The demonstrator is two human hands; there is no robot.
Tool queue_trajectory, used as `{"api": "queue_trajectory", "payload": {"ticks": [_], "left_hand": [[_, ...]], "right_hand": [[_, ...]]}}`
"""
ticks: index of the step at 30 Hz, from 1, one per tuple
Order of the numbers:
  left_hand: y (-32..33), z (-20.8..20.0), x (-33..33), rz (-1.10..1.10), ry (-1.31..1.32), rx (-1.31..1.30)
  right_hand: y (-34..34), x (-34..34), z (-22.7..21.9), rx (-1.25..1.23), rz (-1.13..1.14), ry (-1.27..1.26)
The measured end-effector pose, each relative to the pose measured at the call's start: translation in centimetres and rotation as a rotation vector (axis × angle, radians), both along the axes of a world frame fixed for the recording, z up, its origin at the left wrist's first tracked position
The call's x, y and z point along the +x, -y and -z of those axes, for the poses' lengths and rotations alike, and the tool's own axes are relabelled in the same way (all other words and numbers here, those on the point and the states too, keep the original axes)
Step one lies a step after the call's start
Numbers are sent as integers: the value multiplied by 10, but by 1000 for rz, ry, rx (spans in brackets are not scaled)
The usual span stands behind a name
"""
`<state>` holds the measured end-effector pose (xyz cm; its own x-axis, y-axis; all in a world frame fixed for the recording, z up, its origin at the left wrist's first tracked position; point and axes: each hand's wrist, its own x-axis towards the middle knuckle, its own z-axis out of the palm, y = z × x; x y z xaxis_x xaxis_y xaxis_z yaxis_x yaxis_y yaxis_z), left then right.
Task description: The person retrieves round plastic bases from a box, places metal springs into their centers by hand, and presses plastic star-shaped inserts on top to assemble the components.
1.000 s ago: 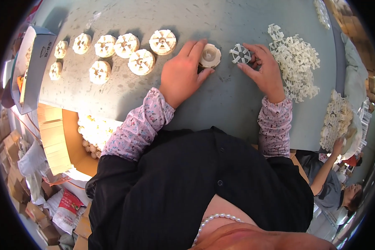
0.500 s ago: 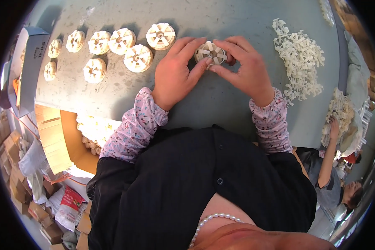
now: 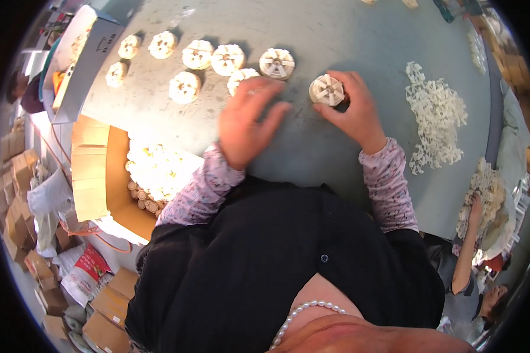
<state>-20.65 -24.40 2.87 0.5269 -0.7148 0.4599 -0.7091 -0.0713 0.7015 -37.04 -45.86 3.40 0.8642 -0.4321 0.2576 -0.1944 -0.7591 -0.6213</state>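
Observation:
Between the thumb and fingers of my right hand [image 3: 357, 109] is a round cream plastic wheel part [image 3: 327, 90] with spoke-like wedges on its top face, at the table surface. My left hand [image 3: 250, 120] has its thumb apart from the stretched fingers and holds nothing I can see. Its fingertips hide part of another round wheel part [image 3: 239, 80]; whether they touch it I cannot tell. Just beyond, a similar wheel part [image 3: 277, 63] lies with its spoked face up. More of them, such as this wheel part [image 3: 185, 87], lie spread to the left.
Small white plastic pieces [image 3: 436, 115] are heaped on the grey table [image 3: 312, 153] to the right. At the left edge stand a blue-grey box [image 3: 94, 59] and an open cardboard carton [image 3: 91, 170] of cream parts. A co-worker's arm [image 3: 468, 253] reaches into another heap at the lower right.
My left hand has let go of the wheel part and moved left toward the other parts. My right hand keeps hold of it. The whole view has shifted, with the table contents lower and further right.

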Motion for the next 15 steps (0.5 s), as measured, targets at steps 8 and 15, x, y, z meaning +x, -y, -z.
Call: {"api": "queue_trajectory", "payload": {"ticks": [8,15], "left_hand": [[-94,8,73,-416,241,242],[-95,-9,88,-415,31,351]], "right_hand": [[-21,103,15,250,-343,202],[-70,166,34,777,-221,375]]}}
